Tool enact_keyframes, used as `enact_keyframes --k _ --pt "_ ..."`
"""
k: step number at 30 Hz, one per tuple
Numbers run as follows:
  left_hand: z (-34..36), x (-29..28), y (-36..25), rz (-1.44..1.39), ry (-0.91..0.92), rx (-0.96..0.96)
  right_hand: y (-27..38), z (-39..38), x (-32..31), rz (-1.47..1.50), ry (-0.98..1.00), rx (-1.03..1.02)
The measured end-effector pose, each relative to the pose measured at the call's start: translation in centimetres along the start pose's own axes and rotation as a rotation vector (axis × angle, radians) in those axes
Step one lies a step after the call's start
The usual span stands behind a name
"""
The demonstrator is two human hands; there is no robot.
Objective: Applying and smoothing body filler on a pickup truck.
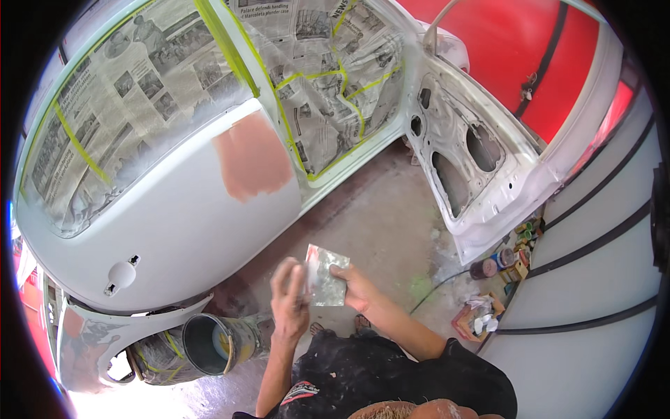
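My right hand [354,285] holds a flat shiny metal plate [324,274] smeared with grey filler, in front of my body. My left hand [289,297] is at the plate's left edge, fingers bent against it; a thin scraper may be between them, but I cannot tell. Ahead stands a white car body [174,216] whose windows are masked with newspaper [125,91] and yellow-green tape. A pinkish patch of filler [251,162] sits on the panel beside the door opening.
The stripped white car door [460,160] stands open to the right. A metal bucket [216,342] lies tipped by the rear wheel arch at lower left. Cans and a small box of supplies [488,307] sit on the concrete floor by a white wall.
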State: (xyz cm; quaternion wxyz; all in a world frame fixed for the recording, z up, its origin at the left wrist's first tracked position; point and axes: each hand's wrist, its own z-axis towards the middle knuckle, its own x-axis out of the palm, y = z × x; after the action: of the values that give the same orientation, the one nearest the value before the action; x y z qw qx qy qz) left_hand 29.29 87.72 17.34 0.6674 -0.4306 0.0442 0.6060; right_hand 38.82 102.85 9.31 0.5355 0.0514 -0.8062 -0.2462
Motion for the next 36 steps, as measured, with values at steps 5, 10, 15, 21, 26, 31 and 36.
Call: enact_keyframes --k 5,10,15,21,26,31,36 --pt "-0.6 -0.4 -1.7 0.079 0.429 -0.193 0.5 0.3 -2.1 0.121 -0.02 0.164" --pt "-4.4 1.5 4.3 -0.275 0.282 -0.595 5.0 -0.7 1.1 -0.058 0.115 -0.12" --pt "-1.2 2.6 3.0 -1.56 -0.148 -1.352 4.5 -3.6 7.1 -1.644 0.58 -0.948" --pt "-2.9 2.2 3.9 -1.82 -0.183 -1.373 4.7 -5.9 6.0 -1.818 0.623 -0.821" --pt "-3.3 0.1 5.4 -2.035 -0.036 -1.07 10.2 -5.3 5.4 -1.978 0.416 -0.751" --pt "-0.2 0.0 2.5 -1.197 -0.037 -0.993 7.9 -6.2 8.8 -1.926 0.369 -0.963" --pt "-0.7 0.2 3.3 -1.11 -0.028 -1.003 6.3 -6.4 9.0 -1.879 0.603 -0.668"
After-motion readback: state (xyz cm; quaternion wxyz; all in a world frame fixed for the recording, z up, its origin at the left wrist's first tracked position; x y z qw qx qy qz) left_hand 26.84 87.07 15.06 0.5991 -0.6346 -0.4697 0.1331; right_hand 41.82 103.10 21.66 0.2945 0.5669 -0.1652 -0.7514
